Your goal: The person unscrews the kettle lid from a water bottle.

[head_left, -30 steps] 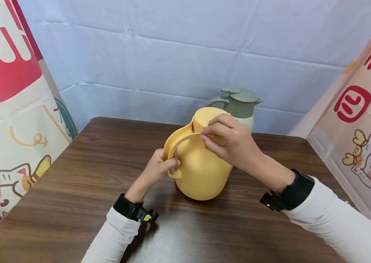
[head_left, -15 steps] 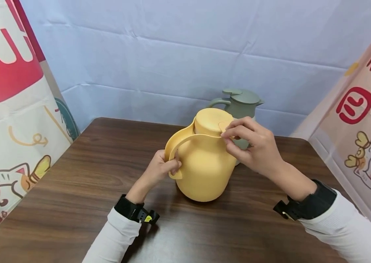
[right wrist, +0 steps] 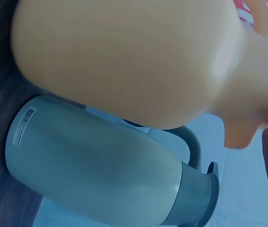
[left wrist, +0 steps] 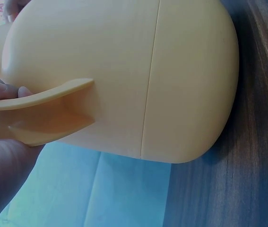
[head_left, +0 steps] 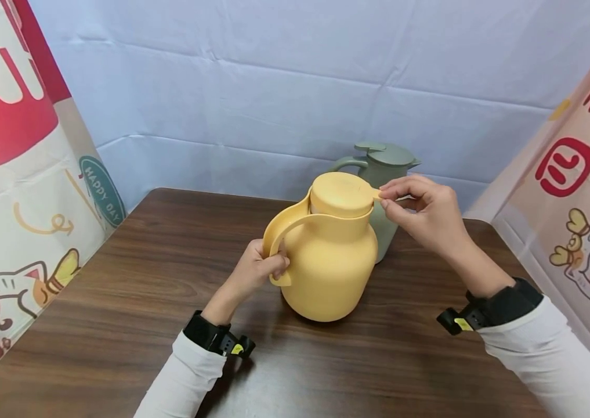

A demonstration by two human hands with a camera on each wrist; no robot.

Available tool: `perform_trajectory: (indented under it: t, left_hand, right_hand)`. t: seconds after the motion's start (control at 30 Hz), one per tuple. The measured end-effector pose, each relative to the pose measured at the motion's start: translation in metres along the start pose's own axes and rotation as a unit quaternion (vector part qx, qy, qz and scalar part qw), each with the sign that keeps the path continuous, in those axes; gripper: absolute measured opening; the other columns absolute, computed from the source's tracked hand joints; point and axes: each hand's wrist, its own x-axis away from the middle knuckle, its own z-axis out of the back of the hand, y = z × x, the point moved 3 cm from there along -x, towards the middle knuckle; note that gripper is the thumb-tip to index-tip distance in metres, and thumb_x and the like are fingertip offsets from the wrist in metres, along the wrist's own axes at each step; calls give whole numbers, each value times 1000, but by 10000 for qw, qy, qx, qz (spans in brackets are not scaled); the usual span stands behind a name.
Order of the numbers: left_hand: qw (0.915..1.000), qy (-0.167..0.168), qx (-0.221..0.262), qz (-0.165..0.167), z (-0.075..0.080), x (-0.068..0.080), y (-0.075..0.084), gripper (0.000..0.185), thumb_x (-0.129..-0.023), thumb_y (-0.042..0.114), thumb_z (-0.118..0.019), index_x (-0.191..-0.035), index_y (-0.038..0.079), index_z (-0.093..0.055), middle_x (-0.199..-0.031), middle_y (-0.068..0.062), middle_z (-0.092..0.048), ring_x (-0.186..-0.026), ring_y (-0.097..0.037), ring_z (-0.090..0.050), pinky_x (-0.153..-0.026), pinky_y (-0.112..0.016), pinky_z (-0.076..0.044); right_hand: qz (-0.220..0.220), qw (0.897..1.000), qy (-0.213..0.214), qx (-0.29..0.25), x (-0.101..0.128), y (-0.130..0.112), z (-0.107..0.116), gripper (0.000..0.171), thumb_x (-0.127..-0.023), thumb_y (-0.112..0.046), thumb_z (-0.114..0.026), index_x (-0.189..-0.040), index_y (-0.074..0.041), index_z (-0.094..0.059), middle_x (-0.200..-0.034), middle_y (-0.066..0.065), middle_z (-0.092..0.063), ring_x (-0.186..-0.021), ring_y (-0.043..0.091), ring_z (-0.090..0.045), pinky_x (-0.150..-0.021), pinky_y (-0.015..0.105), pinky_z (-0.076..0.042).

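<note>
A yellow vacuum jug point(head_left: 328, 267) stands upright on the wooden table, its round lid point(head_left: 343, 194) seated in the neck. My left hand point(head_left: 253, 268) grips the curved handle point(head_left: 286, 223), with fingers wrapped through it and thumb on the near side. At the lid's right edge a small tab point(head_left: 376, 194) sticks out over the spout side. My right hand point(head_left: 422, 212) pinches this tab between thumb and fingers. In the right wrist view the jug's spout point(right wrist: 240, 135) juts out just beside the right fingertips.
A green vacuum jug point(head_left: 391, 159) stands close behind the yellow one, partly hidden by it and by the right hand. Light blue cloth point(head_left: 232, 104) hangs behind the table point(head_left: 143, 278). Printed cloths point(head_left: 7, 191) hang on both sides.
The right hand has moved rightward around the lid, from the jug's near side to its right. The lid's tab has swung with it toward the spout. The left hand stays on the handle.
</note>
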Motion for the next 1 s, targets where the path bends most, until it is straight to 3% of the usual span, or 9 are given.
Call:
perform_trajectory:
  t: [0.17,0.5,0.73,0.87,1.0]
  left_hand:
    - [10000,-23,0,-7,0,0,0,11,-81,-2,-45,-70,-3,-45,-54,-16,-37,-52,-21,-37,-51,-28,-33]
    - [10000,-15,38,-44,1,-1,-1,13,-81,-1,-45,-69,-3,-45,-53,-15,-37,-52,-22,-38,-51,-28,-33]
    - [10000,-33,0,-61,1,-1,-1,11,-81,-3,-45,-69,-2,-45,-53,-15,-37,-52,-21,-38,-52,-28,-33]
    - [9999,-24,-60,-93,1,-1,0,12,-81,-2,-46,-69,-2,-46,-53,-14,-38,-52,-20,-38,-52,-28,-34]
    - [9999,-45,-37,-110,0,-1,0,13,-82,-2,-46,-69,-4,-46,-53,-14,-38,-52,-20,-39,-52,-28,-35]
  right_hand:
    - [-406,9987,-98,-286,-8,10,0,7,-75,13,-65,-81,9,-65,-91,8,-65,-80,8,-63,-65,18,-50]
    - [-770,9953,-279,-520,-18,-4,-2,6,-78,14,-62,-84,16,-61,-90,4,-65,-76,8,-64,-63,16,-49]
    - [-935,9939,-329,-491,-16,18,-1,9,-79,9,-65,-88,10,-65,-93,1,-66,-77,8,-62,-61,16,-48]
    - [-1158,9903,-761,-90,-18,17,3,17,-81,-2,-68,-97,3,-66,-95,4,-65,-79,10,-60,-62,18,-48]
    - [-1307,9774,-1591,486,-22,7,12,28,-83,-8,-68,-110,-3,-62,-102,6,-62,-83,13,-58,-66,21,-47]
